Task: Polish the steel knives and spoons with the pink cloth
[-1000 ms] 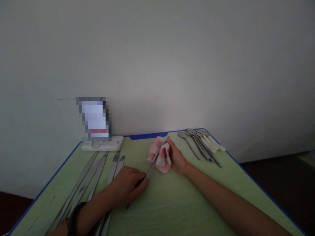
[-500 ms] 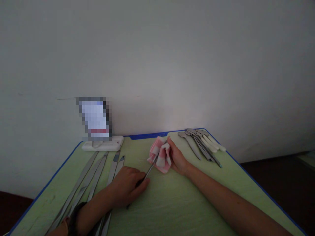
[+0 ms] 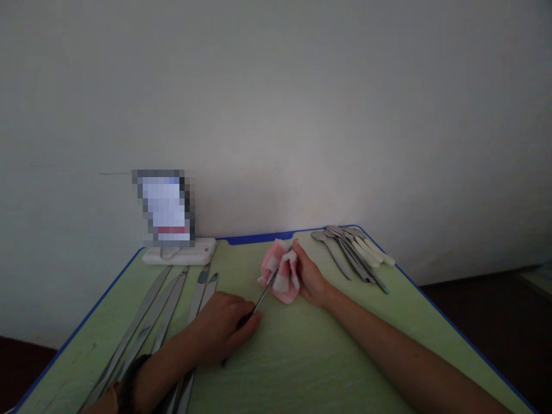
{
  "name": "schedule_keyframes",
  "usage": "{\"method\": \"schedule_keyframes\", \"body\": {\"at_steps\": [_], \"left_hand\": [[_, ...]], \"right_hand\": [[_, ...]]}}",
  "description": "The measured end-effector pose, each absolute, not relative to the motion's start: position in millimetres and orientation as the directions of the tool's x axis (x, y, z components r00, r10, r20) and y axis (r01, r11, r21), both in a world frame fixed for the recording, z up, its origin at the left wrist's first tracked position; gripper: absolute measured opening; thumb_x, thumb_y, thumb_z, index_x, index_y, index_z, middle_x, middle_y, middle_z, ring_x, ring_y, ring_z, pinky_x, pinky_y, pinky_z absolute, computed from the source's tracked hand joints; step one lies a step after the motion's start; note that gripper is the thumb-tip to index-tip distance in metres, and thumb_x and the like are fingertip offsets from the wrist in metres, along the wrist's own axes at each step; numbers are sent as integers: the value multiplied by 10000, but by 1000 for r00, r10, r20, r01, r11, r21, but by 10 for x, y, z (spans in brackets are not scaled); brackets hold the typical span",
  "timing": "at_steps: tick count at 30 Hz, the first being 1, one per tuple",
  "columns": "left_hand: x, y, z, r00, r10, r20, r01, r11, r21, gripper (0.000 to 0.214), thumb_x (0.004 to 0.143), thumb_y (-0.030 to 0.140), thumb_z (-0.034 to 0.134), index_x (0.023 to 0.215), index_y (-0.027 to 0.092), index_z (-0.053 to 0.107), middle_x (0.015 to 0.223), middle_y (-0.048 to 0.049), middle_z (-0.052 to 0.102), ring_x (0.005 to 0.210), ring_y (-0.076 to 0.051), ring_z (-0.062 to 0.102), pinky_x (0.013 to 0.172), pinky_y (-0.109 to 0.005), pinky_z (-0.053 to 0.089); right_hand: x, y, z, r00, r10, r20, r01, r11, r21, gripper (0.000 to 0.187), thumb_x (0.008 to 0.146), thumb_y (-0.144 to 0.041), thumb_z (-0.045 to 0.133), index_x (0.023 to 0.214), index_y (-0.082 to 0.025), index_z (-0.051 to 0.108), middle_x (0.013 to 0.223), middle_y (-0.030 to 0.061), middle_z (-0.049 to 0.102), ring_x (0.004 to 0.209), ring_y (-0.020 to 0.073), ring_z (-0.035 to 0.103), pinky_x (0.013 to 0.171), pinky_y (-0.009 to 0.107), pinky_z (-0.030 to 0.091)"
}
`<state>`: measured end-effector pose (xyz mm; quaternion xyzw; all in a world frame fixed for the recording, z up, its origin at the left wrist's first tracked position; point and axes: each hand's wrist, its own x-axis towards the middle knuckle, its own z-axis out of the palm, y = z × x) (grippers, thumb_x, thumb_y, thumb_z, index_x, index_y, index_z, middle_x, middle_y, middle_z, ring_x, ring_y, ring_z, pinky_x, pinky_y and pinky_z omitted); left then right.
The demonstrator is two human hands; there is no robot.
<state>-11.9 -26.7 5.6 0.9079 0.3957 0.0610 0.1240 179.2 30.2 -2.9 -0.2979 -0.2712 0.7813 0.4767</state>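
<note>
Metal utensil [image 3: 263, 294] slants forward-right from our left grip [image 3: 224, 325], which clasps it, into pink-and-white cloth [image 3: 288, 292] our right grip [image 3: 311, 279] holds. Wiping, we judge; next stroke calls for a steady left hold.

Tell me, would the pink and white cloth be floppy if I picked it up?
Probably floppy: the pink and white cloth shows soft folds in the right hand. It looks like thin fabric, so likely light. Being crumpled, it probably wouldn't roll.

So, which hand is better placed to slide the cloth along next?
Probably the right hand: it holds the cloth at the far end of the utensil, while the left hand grips the utensil's nearer part.
</note>
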Motion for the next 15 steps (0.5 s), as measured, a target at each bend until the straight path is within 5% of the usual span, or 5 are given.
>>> {"method": "schedule_keyframes", "body": {"at_steps": [15], "left_hand": [[-124,-261,37,681,731,26,693,-656,298,430,958,344,308,608,178,496,557,-13,549,514,-133,505,544,-271,270]], "right_hand": [[1788,296,-23,-369,910,-191,-588,-388,-710,366,774,-535,584,758,-170,603,723,44,702,855,217,673,826,351,515]]}}
